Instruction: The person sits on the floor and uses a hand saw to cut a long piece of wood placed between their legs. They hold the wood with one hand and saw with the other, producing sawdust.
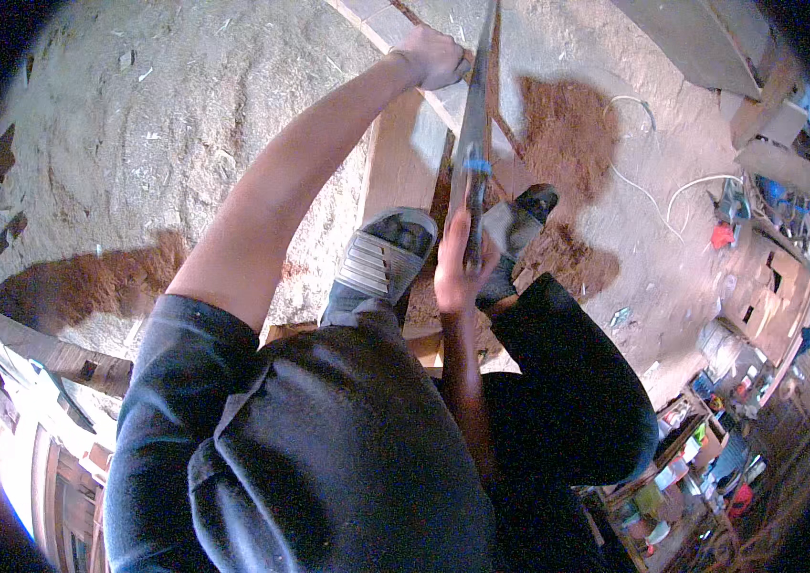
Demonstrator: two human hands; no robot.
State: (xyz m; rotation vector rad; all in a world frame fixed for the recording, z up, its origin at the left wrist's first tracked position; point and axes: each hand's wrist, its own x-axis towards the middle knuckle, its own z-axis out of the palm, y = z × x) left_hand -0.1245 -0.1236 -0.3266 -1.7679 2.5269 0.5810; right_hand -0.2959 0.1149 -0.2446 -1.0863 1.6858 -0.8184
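My right hand (462, 267) is closed round the handle of a handsaw (474, 124). The long grey blade points away from me, seen nearly edge-on, with a blue patch near the handle. Just left of the blade, my left hand (435, 57) grips a pale wooden plank (373, 21) that runs diagonally across the top middle. The blade crosses over this plank; whether its teeth are in the wood I cannot tell. Below lies a wider wooden beam (393, 143), with my left sandalled foot (386, 256) at its near end. My right foot (515, 229) is beside the saw handle.
Reddish sawdust (567, 134) is heaped on the dusty ground right of the saw. A pale cable (653, 196) curls farther right. Cardboard (767, 291) and a crate of mixed items (682, 468) lie at the right; a curved timber (52, 349) lies at the left.
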